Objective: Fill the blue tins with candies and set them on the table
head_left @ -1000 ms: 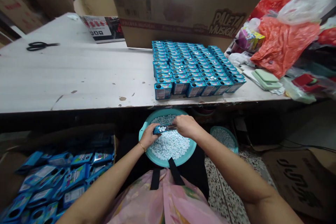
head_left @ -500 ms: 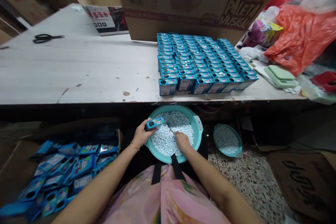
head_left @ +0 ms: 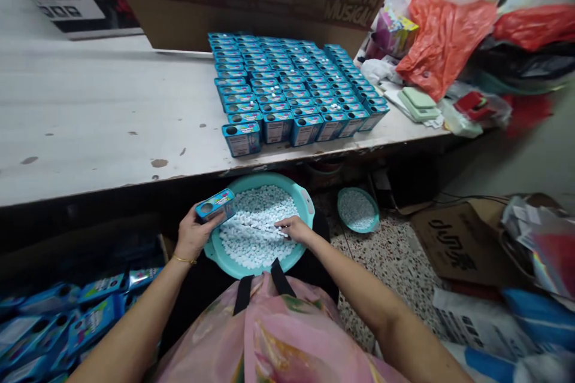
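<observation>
My left hand (head_left: 192, 238) grips a small blue box (head_left: 216, 206) with a dark round hole in its top, held tilted over the left rim of a turquoise basin (head_left: 308, 208). Small white pellets (head_left: 256, 236) fill the basin, which rests on my lap. On its right side, my right hand (head_left: 294, 230) is closed, fingertips down at the pellets. It pinches a small metal utensil, mostly hidden by the pellets and fingers; its exact kind cannot be made out.
Rows of similar blue boxes (head_left: 287, 87) stand on the white table (head_left: 112, 114), some with pellets on top. Behind them is a large carton (head_left: 251, 0). More blue boxes (head_left: 63, 323) lie loose at lower left. A smaller basin (head_left: 375, 215) of pellets sits on the floor at right.
My view has swung to the right, so the scene sits further left. My right hand has moved toward the basin's right side, and the metal utensil shows less. My left hand keeps the box.
</observation>
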A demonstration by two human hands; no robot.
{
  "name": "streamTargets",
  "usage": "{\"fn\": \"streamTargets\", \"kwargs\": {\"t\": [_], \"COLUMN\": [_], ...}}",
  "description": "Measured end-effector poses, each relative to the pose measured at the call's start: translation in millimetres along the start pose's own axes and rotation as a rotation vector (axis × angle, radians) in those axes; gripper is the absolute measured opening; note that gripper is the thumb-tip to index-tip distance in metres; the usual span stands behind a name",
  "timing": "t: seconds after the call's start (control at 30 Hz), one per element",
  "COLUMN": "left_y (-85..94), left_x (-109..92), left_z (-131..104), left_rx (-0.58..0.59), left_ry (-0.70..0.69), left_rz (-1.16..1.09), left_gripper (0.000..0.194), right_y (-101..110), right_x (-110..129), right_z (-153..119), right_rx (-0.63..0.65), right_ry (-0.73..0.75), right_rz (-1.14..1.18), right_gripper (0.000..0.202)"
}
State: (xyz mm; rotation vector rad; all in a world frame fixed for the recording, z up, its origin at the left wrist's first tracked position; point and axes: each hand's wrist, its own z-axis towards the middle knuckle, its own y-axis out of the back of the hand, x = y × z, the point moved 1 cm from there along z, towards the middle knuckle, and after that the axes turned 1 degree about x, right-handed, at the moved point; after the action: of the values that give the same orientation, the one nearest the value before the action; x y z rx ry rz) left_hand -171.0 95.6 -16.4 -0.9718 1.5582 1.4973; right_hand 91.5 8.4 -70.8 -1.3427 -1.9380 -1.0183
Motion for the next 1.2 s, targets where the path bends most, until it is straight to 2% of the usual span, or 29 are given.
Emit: {"fn": "streamTargets", "kwargs": {"t": [0.1,0.17,0.3,0.43,0.53,0.63,0.77,0.93,1.03,1.1,1.2], "left_y": [-7.6,-17.3,-39.3,-52.0,-54.3,-54.6,-56.4,-60.2,-59.1,-55.1,-42.6], "left_x": [2.9,6.0,10.8,11.4,12.4,14.5,16.3,18.1,20.0,19.6,15.9], "left_z": [-2.5,-7.5,-17.6,-20.9,-20.8,-19.7,-17.5,-14.2,-13.1,-13.8,-17.2], "left_rx": [0.053,0.082,0.167,0.2,0.202,0.215,0.207,0.208,0.208,0.203,0.134], "left_ry": [-0.055,-0.088,-0.189,-0.324,-0.351,-0.36,-0.36,-0.364,-0.365,-0.35,-0.275], "left_rz": [0.05,0.074,0.122,0.143,0.154,0.17,0.207,0.173,0.135,0.105,0.069], "left_gripper": [0.056,0.055,0.044,0.038,0.036,0.035,0.035,0.035,0.037,0.037,0.039], "right_y": [23.6,37.6,53.6,55.5,54.0,51.3,42.6,29.4,35.5,47.7,64.9], "right_x": [22.1,40.2,74.3,109.1,135.1,156.1,176.2,190.2,190.5,180.9,146.1], "right_z": [-26.4,-41.6,-55.8,-59.2,-65.2,-71.6,-74.3,-74.5,-82.2,-87.0,-81.1], "right_rx": [-0.004,0.007,0.042,0.078,0.052,0.056,0.061,0.051,0.026,0.021,-0.007], "right_ry": [-0.02,0.019,0.08,0.23,0.34,0.279,0.243,0.262,0.292,0.286,0.252], "right_rz": [0.049,0.038,-0.092,-0.47,-0.81,-1.049,-1.214,-1.277,-1.267,-1.243,-1.163], "right_gripper": [0.037,0.036,0.039,0.038,0.034,0.032,0.03,0.029,0.03,0.031,0.037]}}
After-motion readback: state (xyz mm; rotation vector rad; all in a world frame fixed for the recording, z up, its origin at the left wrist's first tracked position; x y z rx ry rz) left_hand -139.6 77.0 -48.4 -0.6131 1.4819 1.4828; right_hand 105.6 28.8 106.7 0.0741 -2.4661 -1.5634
